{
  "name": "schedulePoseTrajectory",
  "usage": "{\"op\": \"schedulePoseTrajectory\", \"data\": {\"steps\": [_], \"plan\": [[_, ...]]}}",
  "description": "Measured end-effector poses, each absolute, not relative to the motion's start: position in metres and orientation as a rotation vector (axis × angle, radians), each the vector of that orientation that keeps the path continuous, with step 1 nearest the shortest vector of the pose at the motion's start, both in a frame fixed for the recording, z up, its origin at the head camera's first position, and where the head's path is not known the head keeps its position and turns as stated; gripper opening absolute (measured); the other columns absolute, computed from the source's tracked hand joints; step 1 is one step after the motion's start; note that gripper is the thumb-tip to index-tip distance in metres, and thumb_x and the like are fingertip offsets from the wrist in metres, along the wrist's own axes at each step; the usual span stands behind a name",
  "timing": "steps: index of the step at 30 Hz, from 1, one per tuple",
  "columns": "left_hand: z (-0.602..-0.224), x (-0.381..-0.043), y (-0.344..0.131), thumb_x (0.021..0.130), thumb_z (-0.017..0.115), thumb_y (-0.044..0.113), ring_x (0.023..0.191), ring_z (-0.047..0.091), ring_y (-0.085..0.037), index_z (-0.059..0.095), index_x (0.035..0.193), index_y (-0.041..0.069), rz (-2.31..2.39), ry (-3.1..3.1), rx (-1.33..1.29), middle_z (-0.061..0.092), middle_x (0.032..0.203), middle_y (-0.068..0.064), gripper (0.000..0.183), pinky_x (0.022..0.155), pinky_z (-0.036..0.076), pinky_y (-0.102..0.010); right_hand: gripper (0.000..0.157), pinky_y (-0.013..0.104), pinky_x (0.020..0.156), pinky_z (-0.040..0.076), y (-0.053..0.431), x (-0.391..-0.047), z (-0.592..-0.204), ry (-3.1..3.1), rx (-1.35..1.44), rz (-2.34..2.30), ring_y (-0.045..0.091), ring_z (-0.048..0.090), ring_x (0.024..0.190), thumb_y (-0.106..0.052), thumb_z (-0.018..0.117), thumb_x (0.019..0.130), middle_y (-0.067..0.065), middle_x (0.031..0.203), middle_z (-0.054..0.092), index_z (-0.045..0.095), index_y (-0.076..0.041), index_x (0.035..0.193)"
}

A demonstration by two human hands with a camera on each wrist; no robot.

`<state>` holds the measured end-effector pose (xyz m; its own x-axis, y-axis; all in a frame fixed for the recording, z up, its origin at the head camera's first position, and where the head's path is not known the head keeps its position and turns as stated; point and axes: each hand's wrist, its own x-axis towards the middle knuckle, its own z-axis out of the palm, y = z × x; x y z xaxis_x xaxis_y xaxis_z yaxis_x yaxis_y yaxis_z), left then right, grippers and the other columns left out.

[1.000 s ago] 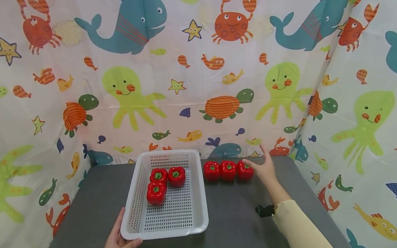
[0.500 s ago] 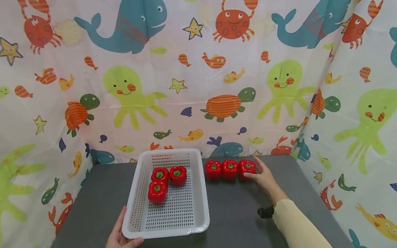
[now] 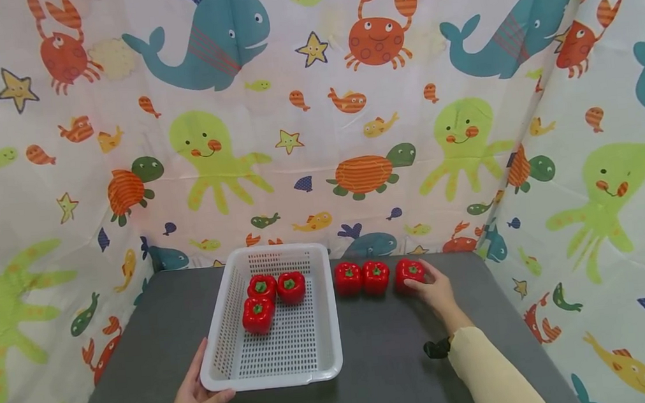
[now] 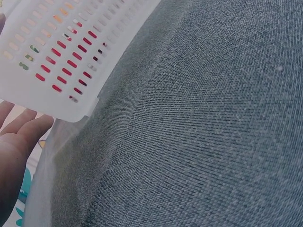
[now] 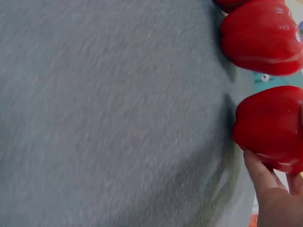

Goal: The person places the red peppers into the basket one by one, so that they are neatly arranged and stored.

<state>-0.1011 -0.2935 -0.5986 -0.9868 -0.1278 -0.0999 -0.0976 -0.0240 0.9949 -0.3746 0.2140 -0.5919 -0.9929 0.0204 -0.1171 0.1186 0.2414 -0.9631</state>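
Note:
My right hand [image 3: 437, 290] grips a red bell pepper [image 3: 408, 274], its thumb on the near side and fingers at the right. In the right wrist view that bell pepper [image 5: 270, 127] stands apart from its neighbour [image 5: 262, 38]. Two more red bell peppers, one at the left [image 3: 348, 279] and one at the right [image 3: 376, 277], sit side by side next to the basket. My left hand [image 3: 192, 398] holds the near left corner of the white plastic basket [image 3: 280, 379], fingers along its side and thumb at the front rim. Three red bell peppers [image 3: 259, 314] lie in the basket's back left part.
The dark grey table [image 3: 383, 362] carries everything. A white cloth [image 3: 292, 121] printed with sea animals hangs behind it and along both sides. A dark object [image 3: 436, 349] shows beside the right wrist, at the cream sleeve [image 3: 486, 366].
The right hand has closed around the rightmost bell pepper and drawn it a little to the right, opening a gap in the row. The left hand stays at the basket's corner.

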Motion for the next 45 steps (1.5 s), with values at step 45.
{"op": "schedulePoseTrajectory", "data": {"steps": [45], "plan": [[-0.606,-0.102,-0.296,0.087,0.076,0.001,0.127,0.048,0.008,-0.002,0.164,0.026,-2.257,-2.142,0.125,0.006,0.17,-0.011,0.112,0.098,0.053,-0.025,0.078,0.05,0.102,0.053,0.118,-0.326,-0.464,2.456,-0.489,-1.975,0.027,0.054,0.133,-0.039,0.087,0.079,-0.002,0.147,0.053,0.049,-0.028,0.147]]}}
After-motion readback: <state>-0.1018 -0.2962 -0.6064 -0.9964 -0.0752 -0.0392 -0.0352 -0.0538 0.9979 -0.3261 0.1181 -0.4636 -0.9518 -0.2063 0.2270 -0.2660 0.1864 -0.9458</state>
